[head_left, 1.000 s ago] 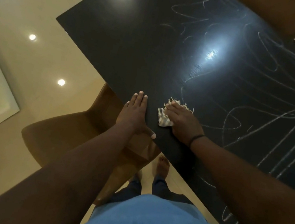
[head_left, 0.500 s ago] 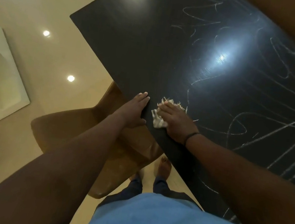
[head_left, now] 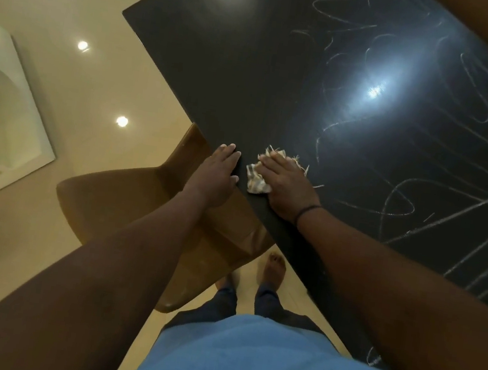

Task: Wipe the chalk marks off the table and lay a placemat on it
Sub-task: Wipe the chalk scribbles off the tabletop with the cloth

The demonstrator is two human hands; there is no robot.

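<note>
Wiping step underway. My right hand (head_left: 287, 188) presses frayed rag (head_left: 256, 180) flat on black table (head_left: 237, 68), near edge. Left hand (head_left: 215, 177) flat, fingers straight, on edge. Chalk marks (head_left: 408, 189) remain toward 2 o'clock; next sweep probably there. No placemat visible.

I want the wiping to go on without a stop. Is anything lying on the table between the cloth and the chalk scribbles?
Nothing visible does. The right hand presses the cloth onto the black table near its edge, and the chalk marks start just beyond it, with only bare tabletop between. The left hand rests at the table's edge, on the other side.
</note>
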